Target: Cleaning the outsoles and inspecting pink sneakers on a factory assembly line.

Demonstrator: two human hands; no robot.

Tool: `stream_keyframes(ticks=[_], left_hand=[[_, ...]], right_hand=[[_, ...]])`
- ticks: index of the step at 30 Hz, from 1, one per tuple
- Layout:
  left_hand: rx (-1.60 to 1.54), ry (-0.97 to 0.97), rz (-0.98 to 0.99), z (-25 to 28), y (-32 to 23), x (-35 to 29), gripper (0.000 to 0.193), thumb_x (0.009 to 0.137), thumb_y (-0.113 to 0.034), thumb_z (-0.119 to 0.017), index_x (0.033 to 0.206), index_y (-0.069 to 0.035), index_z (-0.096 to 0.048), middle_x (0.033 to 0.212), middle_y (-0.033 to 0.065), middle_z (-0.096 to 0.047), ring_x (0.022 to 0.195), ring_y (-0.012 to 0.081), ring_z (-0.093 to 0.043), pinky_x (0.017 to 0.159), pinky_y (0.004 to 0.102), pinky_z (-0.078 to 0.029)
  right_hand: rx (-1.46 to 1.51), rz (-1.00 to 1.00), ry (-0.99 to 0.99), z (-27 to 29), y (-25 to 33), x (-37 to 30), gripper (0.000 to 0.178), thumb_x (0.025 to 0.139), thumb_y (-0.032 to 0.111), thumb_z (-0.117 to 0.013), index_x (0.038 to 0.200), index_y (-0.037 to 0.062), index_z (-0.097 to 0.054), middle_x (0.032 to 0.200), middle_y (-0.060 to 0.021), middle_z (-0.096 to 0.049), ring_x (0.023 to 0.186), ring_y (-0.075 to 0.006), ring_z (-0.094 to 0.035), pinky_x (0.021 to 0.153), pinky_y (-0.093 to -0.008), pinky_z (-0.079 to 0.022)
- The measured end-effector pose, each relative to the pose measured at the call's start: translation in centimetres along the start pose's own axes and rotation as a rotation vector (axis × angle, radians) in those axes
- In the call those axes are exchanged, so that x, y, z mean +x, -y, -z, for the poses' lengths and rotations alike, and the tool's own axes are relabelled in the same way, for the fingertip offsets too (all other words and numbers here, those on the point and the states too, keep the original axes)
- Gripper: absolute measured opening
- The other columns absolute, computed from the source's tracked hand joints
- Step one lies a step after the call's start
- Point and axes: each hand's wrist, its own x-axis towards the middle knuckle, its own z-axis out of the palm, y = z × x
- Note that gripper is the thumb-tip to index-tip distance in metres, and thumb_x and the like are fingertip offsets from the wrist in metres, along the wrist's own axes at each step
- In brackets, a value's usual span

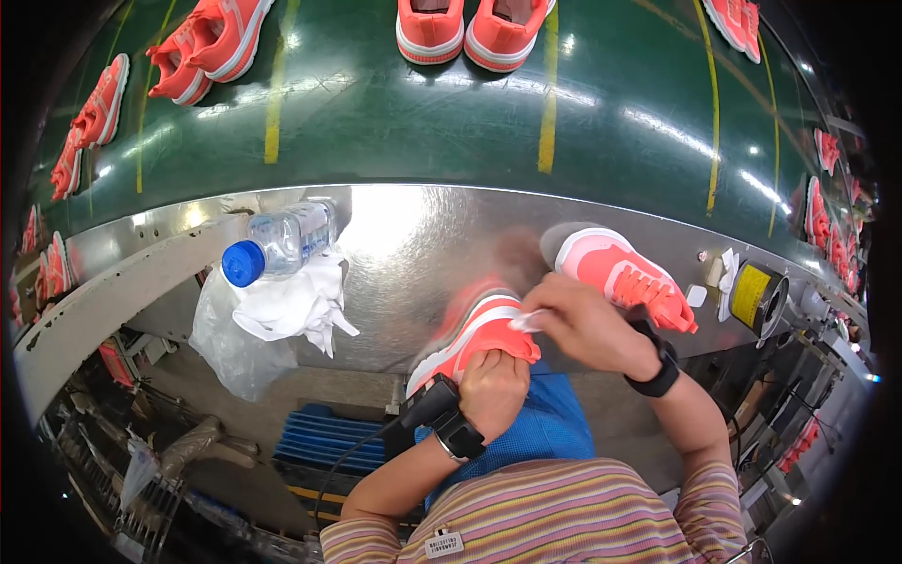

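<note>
A coral sneaker with a white sole is tilted on its side over the near edge of the metal ledge. My left hand is closed on its upper at the opening. Thumb and fingers of my right hand pinch a small white piece, perhaps cloth or tissue, against the sneaker's upper. Just beyond my right hand, a second coral sneaker rests on the ledge with its laces facing up. Black bands circle both wrists, and a dark box-like device sits by the left one.
A metal ledge runs along a green conveyor belt carrying several coral sneakers. Left on the ledge lie a blue-capped bottle, white gloves or cloths and a plastic bag. A yellow-labelled spool stands right.
</note>
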Motion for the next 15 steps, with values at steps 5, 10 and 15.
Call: stream_keyframes(ticks=[5, 10, 15], left_hand=[[0.008, 0.018, 0.004, 0.3, 0.0, 0.0, 0.005, 0.069, -0.009, -0.059, 0.067, -0.006, -0.056, 0.063, 0.0071, -0.054, 0.064, 0.0205, -0.056, 0.064, 0.033, -0.042], [-0.001, -0.014, 0.007, 0.0, 0.1, 0.0, 0.005, 0.069, -0.009, -0.059, 0.067, -0.006, -0.055, 0.061, 0.0064, -0.053, 0.062, 0.0208, -0.055, 0.063, 0.0331, -0.042], [-0.021, 0.041, 0.005, 0.3, 0.1, 0.0, 0.004, 0.068, -0.009, -0.059, 0.07, -0.006, -0.056, 0.063, 0.0061, -0.054, 0.063, 0.0203, -0.056, 0.063, 0.0326, -0.042]], right_hand=[[-0.2, 0.078, 0.037, -1.6, -0.5, 2.1, 0.011, 0.075, 0.004, -0.057, 0.084, -0.0009, -0.058, 0.079, -0.0158, -0.056, 0.076, -0.0332, -0.055, 0.068, -0.0397, -0.043], [-0.048, 0.078, 0.138, -0.8, -0.3, 2.1, 0.013, 0.075, 0.008, -0.059, 0.083, -0.0019, -0.057, 0.083, -0.0182, -0.058, 0.08, -0.0366, -0.056, 0.068, -0.0422, -0.044], [-0.209, 0.081, 0.172, -0.9, -0.4, 3.4, 0.009, 0.075, 0.005, -0.058, 0.081, -0.0014, -0.057, 0.079, -0.016, -0.056, 0.077, -0.0335, -0.055, 0.068, -0.0401, -0.043]])
